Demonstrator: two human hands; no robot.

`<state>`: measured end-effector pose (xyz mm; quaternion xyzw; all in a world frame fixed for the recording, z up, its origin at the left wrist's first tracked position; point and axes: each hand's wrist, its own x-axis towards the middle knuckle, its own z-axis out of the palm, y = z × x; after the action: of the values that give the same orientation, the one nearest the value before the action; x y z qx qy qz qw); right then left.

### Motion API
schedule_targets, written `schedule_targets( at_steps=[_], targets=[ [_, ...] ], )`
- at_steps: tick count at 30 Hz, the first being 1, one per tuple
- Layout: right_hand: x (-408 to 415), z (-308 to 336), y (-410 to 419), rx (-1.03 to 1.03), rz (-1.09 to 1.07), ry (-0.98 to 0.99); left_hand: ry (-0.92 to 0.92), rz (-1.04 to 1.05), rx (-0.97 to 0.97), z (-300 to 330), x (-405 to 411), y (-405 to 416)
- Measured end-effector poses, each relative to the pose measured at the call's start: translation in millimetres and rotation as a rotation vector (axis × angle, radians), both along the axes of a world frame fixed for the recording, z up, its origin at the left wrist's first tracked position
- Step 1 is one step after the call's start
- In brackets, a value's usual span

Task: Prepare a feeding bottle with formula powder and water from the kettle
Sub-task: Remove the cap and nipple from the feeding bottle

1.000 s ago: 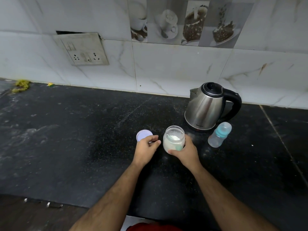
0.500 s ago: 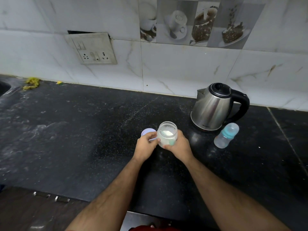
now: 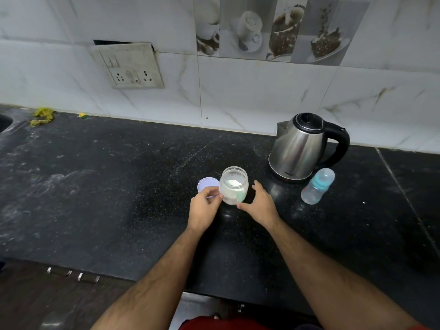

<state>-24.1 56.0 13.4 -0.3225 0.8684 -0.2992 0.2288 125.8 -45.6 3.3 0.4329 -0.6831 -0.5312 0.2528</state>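
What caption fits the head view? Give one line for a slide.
Left hand holds the open powder jar as the right hand opens beside it; kettle and bottle wait.

The kettle (image 3: pixel 296 148), far right, is brushed stainless steel with a soft sheen; its lid and handle are glossy black plastic. Near it, the feeding bottle (image 3: pixel 317 186) is cloudy translucent plastic with a teal collar. The powder jar (image 3: pixel 234 185) is clear plastic, dusted white inside; its lid (image 3: pixel 207 183) is smooth pale plastic. The countertop (image 3: pixel 100 186) is speckled black polished stone, smeared dull at left. The wall tiles (image 3: pixel 262 96) are glossy marble-patterned ceramic.
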Motion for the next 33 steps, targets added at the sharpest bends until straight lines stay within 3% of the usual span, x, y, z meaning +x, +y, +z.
schedule_targets(
  at_steps=[4,8,22,33],
  targets=[
    [-5,-4,26,-0.068,-0.072,0.019,0.032,-0.001,-0.032,-3,-2,29],
    [-14,-8,63,-0.138,-0.143,0.025,0.016,-0.149,-0.048,-5,-23,60],
    [-114,9,154,-0.216,-0.488,0.075,-0.059,-0.418,-0.063,24,-160,108],
    [-172,9,136,-0.175,-0.171,-0.133,0.063,-0.459,0.071,35,-219,114]
  ],
)
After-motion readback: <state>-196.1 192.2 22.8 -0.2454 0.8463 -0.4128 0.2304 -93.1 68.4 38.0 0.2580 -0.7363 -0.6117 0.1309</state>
